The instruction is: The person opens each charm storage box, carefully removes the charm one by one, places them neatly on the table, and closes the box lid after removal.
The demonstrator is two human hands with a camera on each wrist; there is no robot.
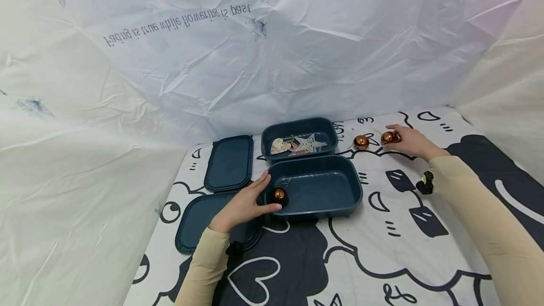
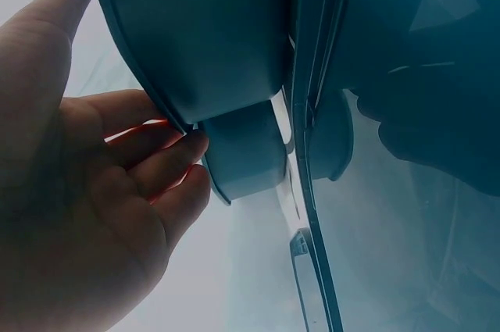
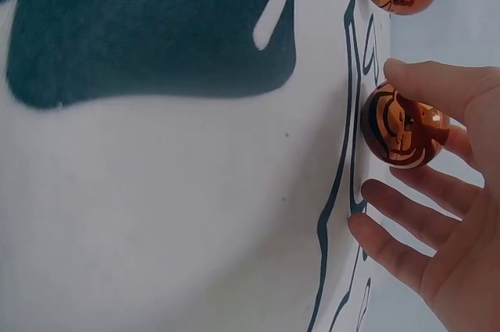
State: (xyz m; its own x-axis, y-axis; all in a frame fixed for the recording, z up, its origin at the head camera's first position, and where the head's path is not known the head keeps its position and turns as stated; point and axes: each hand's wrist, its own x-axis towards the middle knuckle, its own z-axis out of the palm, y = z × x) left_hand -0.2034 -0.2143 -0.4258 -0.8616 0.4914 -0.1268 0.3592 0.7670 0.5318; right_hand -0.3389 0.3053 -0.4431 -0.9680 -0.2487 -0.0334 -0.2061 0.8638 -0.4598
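My left hand (image 1: pixel 244 207) rests at the left end of the front dark-blue plastic box (image 1: pixel 323 190), with its fingers extended along the rim. In the left wrist view, the fingertips touch the outside of the rim (image 2: pixel 129 58). A shiny copper bauble (image 1: pixel 279 196) with a thin string lies inside this box, near the left thumb. To the right, my right hand (image 1: pixel 412 141) holds another copper bauble (image 3: pixel 406 125) between thumb and index finger, low over the cloth; the other fingers are spread. A third copper bauble (image 1: pixel 361 142) lies just left of it.
Behind the front box stands a second blue box (image 1: pixel 299 124) holding a white star (image 1: pixel 309 144) and shell-like pieces (image 1: pixel 280 146). Two blue lids (image 1: pixel 229 162) lie at the left, one partly under my left arm. A white printed curtain (image 1: pixel 297 60) hangs behind the patterned cloth (image 1: pixel 382 244).
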